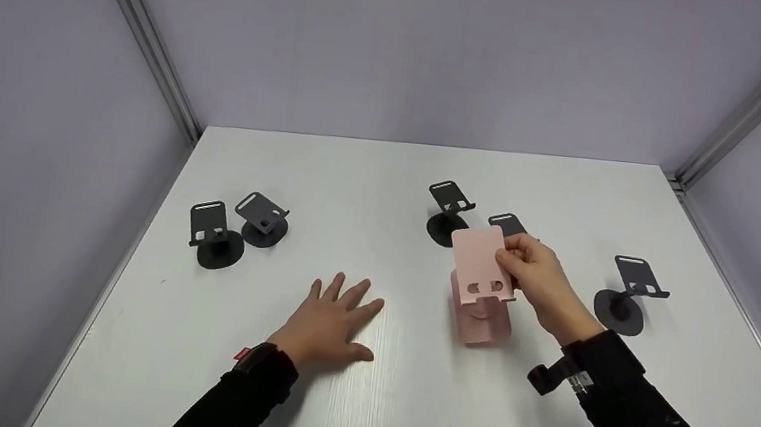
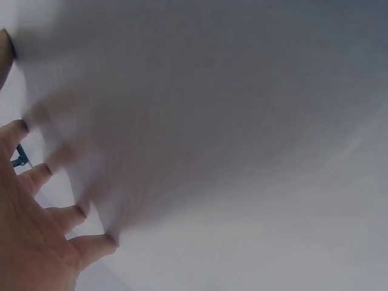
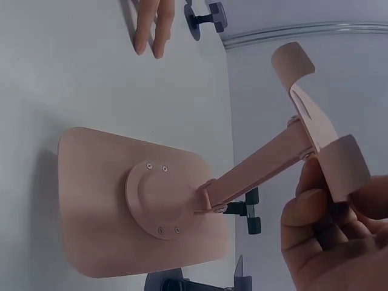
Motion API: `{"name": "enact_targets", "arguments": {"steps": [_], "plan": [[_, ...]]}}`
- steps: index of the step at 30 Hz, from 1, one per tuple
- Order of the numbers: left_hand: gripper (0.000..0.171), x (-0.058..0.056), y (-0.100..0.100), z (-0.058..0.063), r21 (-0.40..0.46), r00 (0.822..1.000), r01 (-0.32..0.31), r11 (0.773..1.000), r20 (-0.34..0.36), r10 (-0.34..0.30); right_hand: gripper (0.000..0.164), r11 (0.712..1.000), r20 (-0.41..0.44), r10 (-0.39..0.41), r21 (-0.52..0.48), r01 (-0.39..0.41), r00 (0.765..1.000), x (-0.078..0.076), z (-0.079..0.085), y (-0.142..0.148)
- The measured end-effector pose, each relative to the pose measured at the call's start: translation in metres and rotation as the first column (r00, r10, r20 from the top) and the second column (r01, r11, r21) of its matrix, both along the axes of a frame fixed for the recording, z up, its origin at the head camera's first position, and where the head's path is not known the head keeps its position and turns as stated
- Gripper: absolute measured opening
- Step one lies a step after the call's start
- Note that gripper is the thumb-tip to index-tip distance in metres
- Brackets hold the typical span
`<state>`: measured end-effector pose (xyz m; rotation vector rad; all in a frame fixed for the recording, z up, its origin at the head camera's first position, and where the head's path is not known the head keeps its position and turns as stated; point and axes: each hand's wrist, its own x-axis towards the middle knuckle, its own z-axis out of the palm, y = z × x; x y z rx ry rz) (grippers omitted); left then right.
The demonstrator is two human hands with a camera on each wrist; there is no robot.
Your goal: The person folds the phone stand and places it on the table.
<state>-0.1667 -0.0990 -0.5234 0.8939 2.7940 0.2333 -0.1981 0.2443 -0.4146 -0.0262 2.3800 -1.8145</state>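
Observation:
A pink phone stand [image 1: 476, 255] stands right of centre on the table, its upper plate tilted up over a rectangular base. My right hand [image 1: 546, 284] pinches the right edge of that plate between thumb and fingers. In the right wrist view the stand's hinged arm [image 3: 257, 163] runs from a round screwed disc on the base [image 3: 91, 200] up to the plate by my fingers. Left of the stand, my left hand [image 1: 326, 328] rests palm down on the table with fingers spread, holding nothing. The left wrist view shows its fingertips [image 2: 97, 245] at the white surface.
Several black phone stands with round bases are about: two at the left, a nearer [image 1: 213, 242] and a farther [image 1: 266, 226]; one [image 1: 448, 224] behind the pink stand; one [image 1: 508, 223] partly hidden by it; one [image 1: 619, 309] at the right. Walls enclose the white table [image 1: 329, 166].

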Motion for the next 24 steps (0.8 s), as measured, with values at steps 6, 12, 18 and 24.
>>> {"name": "enact_targets", "arguments": {"steps": [6, 12, 18, 24], "plan": [[0.088, -0.002, 0.001, -0.002, -0.001, 1.0, -0.001, 1.0, 0.008, 0.001, 0.025, 0.999, -0.017, 0.024, -0.035, -0.025, 1.0, -0.002, -0.002, -0.012], [0.082, -0.006, 0.006, 0.005, 0.038, 0.999, -0.036, 0.999, 0.03, 0.035, 0.025, 0.995, -0.029, 0.047, -0.084, -0.05, 0.998, -0.001, -0.001, -0.022], [0.071, -0.015, 0.029, 0.014, 0.202, 0.992, -0.122, 0.972, 0.046, 0.115, 0.022, 0.987, -0.054, 0.042, -0.155, -0.05, 0.998, 0.001, 0.0, -0.035], [0.071, -0.022, 0.055, 0.026, 0.532, 0.919, -0.338, 0.776, 0.366, 0.149, 0.015, 0.977, -0.058, 0.003, -0.213, -0.015, 0.998, 0.001, -0.002, -0.046]]}}
